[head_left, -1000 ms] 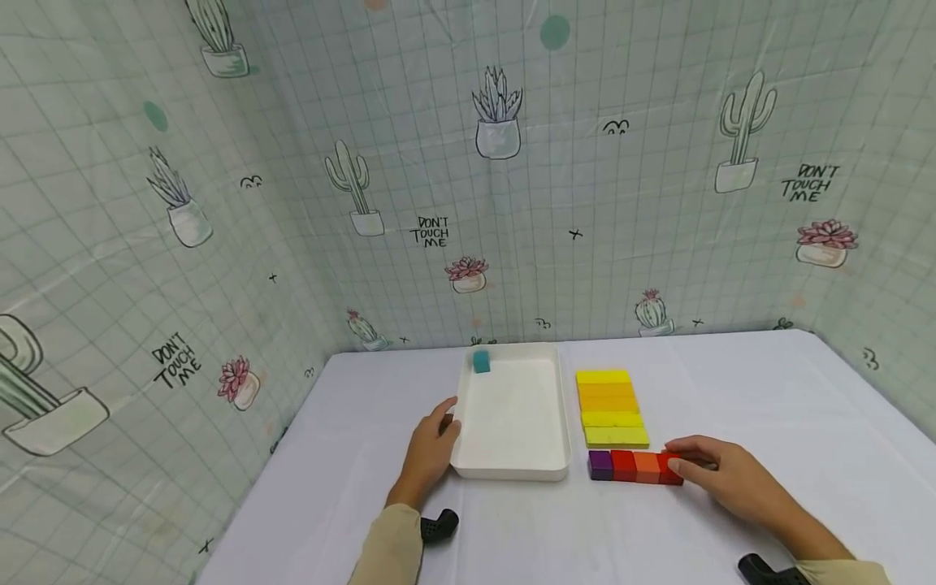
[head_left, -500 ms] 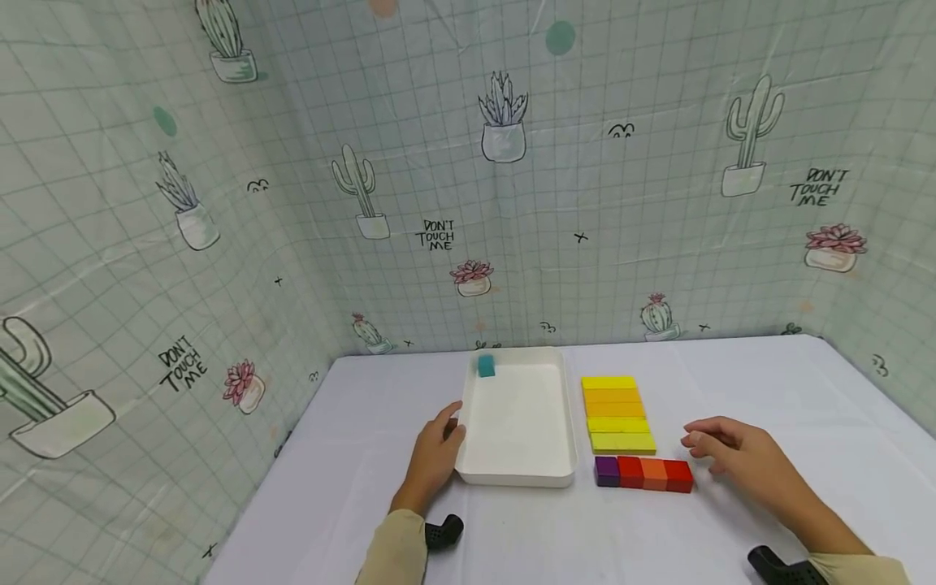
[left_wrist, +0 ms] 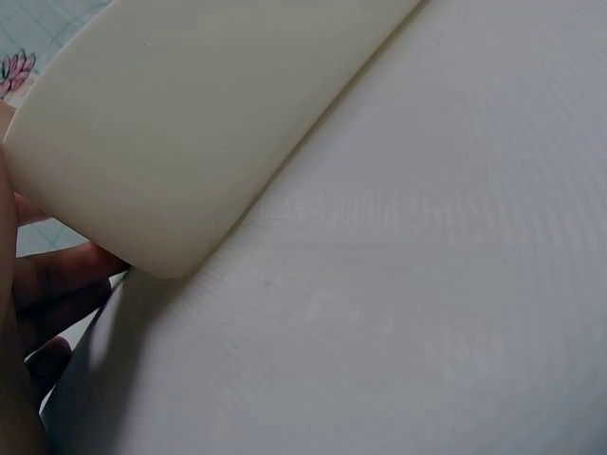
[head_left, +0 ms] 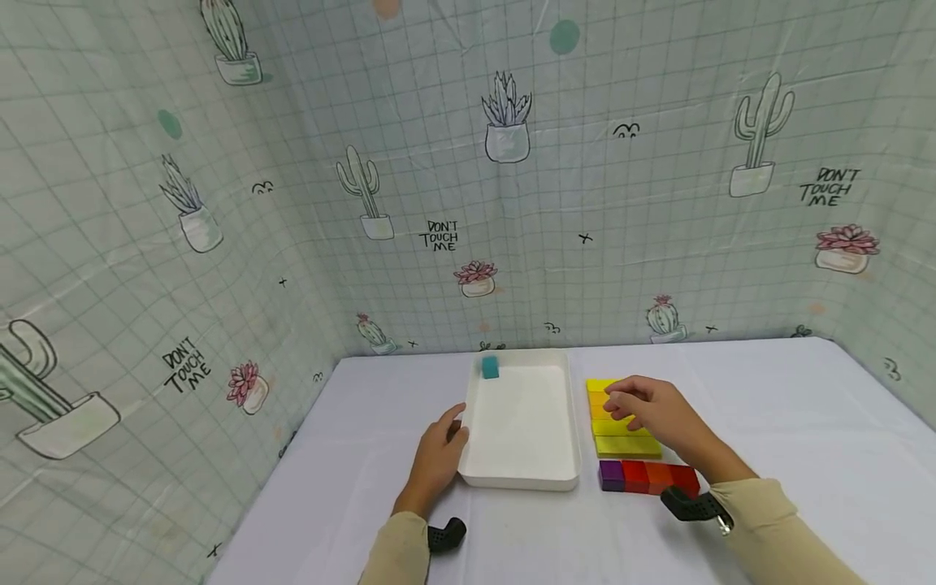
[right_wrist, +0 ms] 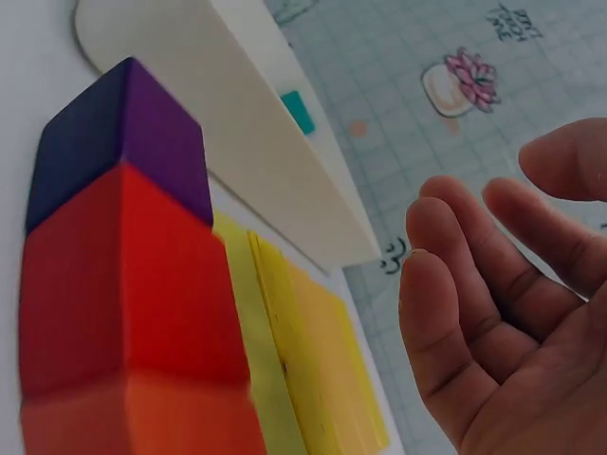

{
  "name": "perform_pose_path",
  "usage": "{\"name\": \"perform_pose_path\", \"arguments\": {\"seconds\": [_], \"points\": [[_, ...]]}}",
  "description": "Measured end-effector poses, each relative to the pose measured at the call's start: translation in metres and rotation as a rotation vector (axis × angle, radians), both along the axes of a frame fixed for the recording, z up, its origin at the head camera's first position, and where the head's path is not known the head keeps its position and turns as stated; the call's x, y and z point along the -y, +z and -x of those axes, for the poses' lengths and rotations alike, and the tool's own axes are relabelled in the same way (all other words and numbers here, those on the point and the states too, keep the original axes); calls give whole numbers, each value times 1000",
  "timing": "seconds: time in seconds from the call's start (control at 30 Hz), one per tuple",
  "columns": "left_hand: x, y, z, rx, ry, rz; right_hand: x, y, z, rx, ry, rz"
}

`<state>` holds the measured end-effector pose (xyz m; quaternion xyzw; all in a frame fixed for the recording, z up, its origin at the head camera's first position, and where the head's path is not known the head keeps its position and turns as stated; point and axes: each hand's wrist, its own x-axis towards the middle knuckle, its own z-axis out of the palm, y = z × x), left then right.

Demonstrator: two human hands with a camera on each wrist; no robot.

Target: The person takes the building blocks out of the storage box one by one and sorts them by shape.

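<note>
My left hand (head_left: 433, 459) holds the left side of a white tray (head_left: 521, 481), thumb and index finger at its rim; in the left wrist view, fingers (left_wrist: 71, 270) lie against the tray's outer wall. A small teal cube (head_left: 490, 367) sits in the tray's far left corner. My right hand (head_left: 658, 410), empty with loosely bent fingers, hovers over a group of yellow blocks (head_left: 627, 447) right of the tray. Its sleeve and wrist pass beside a row of cubes: purple (head_left: 612, 476), red (head_left: 635, 477), orange (head_left: 659, 474) and another red (head_left: 686, 478), partly covered by the black wrist camera.
A white cloth covers the table (head_left: 526, 536). Behind and to the left hangs a pale grid-patterned curtain (head_left: 409, 309) printed with cacti. Black wrist cameras (head_left: 448, 535) sit below both hands.
My right hand has left the right end of the cube row, moved right, then forward and left over the yellow blocks. My left hand stays at the tray.
</note>
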<state>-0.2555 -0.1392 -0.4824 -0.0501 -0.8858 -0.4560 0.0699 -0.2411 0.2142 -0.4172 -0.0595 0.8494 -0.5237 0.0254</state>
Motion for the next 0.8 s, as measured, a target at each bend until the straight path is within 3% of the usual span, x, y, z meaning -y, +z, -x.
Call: {"name": "perform_pose_path", "arguments": {"seconds": [0.3,0.53,0.8], "points": [[2,-3,1,-3,5,3,21,1,37,28,75,114],[-2,0,3,-13,-8,-11,44,7,64,112,39,201],[3,-1,1,-12,-3,1,84,-2,87,183,12,229]]}}
